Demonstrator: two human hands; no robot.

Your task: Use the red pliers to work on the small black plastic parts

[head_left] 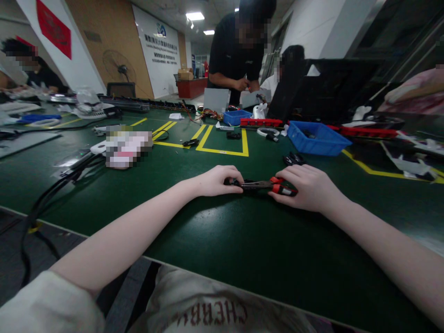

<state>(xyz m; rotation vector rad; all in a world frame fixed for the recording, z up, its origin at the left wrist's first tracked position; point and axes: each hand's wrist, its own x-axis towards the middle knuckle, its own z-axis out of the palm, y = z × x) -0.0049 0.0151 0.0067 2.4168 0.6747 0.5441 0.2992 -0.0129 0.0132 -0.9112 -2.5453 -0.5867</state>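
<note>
- The pliers lie low over the green counter, in its middle stretch and nearer the near edge than the far one.
- Their long axis runs side to side, roughly parallel to the near edge. The dark nose points left and the red handles point right.
- The right hand is closed around the red handles, its knuckles up and its heel resting on the counter.
- The left hand is curled at the nose end, its fingertips pinching a small black part that meets the plier tips.
- A small black item sits just beyond the right hand, and a blue tray stands farther back towards the far right.
- Yellow tape marks a box behind the hands.
- Black cables trail off the left edge.
- A person in a black top stands at the far edge.
</note>
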